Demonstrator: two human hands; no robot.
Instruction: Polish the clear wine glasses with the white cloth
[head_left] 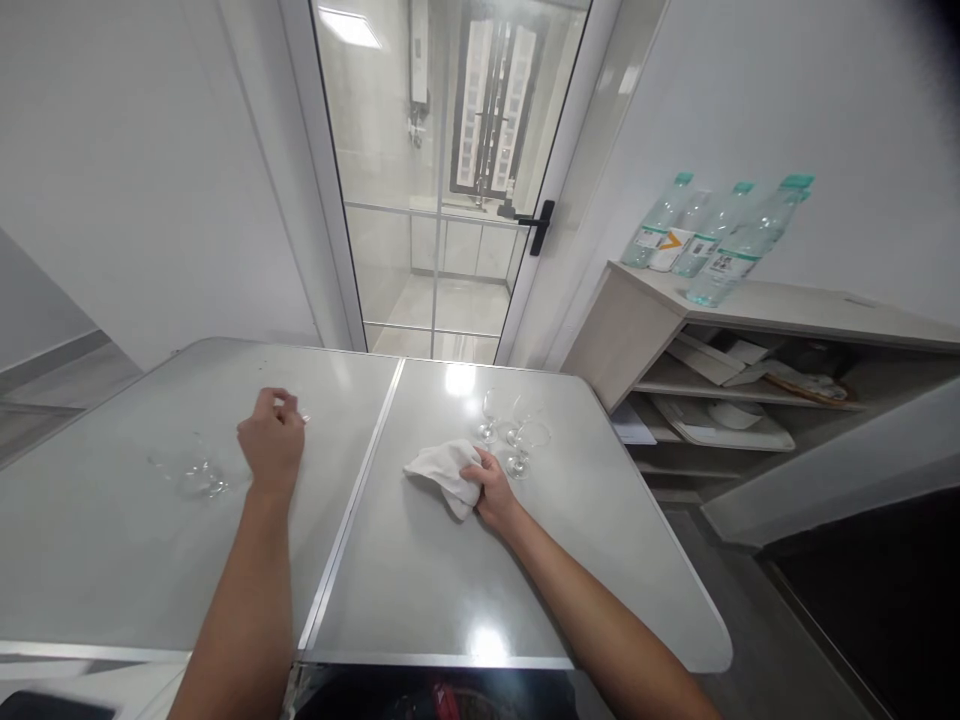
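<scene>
My left hand [271, 437] is raised over the left half of the table, fingers curled in. Beside its fingertips shows a clear glint, perhaps glass, but what they hold is too faint to make out. Left of that hand, clear glassware [201, 478] sits on the tabletop, its outline hard to read. My right hand [491, 488] grips a crumpled white cloth [444, 468] over the right half. Just beyond it stand several clear stemmed glasses, among them a near one [517, 466] and a farther one [487, 432].
A metal seam splits the glossy pale table [420, 590]. Behind it is a glass door [390, 240] with a black handle [541, 228]. At right, a shelf unit [645, 310] carries several plastic bottles [739, 255] on top and papers and trays inside.
</scene>
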